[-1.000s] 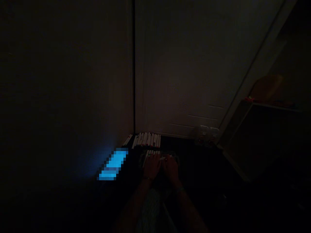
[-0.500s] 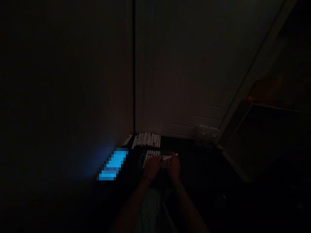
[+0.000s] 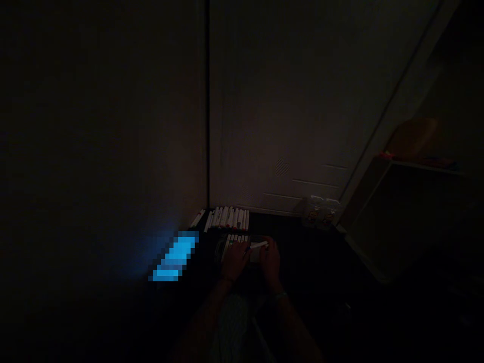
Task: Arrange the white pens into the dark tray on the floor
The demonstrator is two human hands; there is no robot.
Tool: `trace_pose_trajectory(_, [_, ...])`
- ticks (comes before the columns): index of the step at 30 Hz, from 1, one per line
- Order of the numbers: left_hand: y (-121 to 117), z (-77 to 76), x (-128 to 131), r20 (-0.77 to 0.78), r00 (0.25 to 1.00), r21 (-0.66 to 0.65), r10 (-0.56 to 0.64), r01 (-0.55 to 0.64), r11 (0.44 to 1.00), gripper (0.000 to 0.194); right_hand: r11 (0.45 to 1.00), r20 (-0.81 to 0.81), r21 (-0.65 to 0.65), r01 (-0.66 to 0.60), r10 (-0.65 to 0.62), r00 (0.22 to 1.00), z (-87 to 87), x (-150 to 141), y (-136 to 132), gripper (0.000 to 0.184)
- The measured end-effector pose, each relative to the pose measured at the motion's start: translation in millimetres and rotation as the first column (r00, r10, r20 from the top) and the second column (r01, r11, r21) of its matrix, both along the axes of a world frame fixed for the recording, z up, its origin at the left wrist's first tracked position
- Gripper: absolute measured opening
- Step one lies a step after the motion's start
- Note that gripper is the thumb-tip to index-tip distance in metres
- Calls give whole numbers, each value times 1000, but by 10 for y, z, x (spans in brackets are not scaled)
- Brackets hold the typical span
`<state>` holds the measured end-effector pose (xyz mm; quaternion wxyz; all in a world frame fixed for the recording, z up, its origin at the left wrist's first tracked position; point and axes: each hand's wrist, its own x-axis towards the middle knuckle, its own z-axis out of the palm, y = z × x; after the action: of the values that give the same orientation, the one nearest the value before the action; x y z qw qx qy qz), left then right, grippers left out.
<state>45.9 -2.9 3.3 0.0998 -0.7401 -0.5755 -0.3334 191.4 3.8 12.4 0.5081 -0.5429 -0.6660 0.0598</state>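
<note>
The scene is very dark. A white marker [image 3: 258, 245] lies at a slant between my two hands, above a clear case [image 3: 218, 252]. My left hand [image 3: 235, 261] is closed at the marker's left, darker end, with its back towards me. At the other end, the fingers of my right hand [image 3: 269, 258] are curled round the marker. Several white markers [image 3: 235, 238] stand side by side in the left part of the case, partly hidden by my left hand. A pale patch shows inside the case below the held marker.
Behind the case, a row of white markers [image 3: 229, 218] lies along the wall. A glowing, blurred blue screen [image 3: 176, 257] is at the left. Two clear packages [image 3: 321, 213] stand at the back right. A cabinet [image 3: 408, 212] with an orange object [image 3: 414, 136] on top is farther right.
The marker between my hands was mostly covered at first, then came into view. Its right end stuck out past my right fingers and has since shifted left and down into them.
</note>
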Motion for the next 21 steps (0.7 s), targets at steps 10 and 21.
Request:
trace_pose_trajectory(10, [-7,51,-25,274,960,-83,50,-28,996,28,999,277,46,-23,10,961,25,-12,-24,21])
trace_pose_trajectory(21, [-14,97,-76,474,852,-178,222,-155,972,26,984,352,34,-174,152,924,85,-65,-94,29])
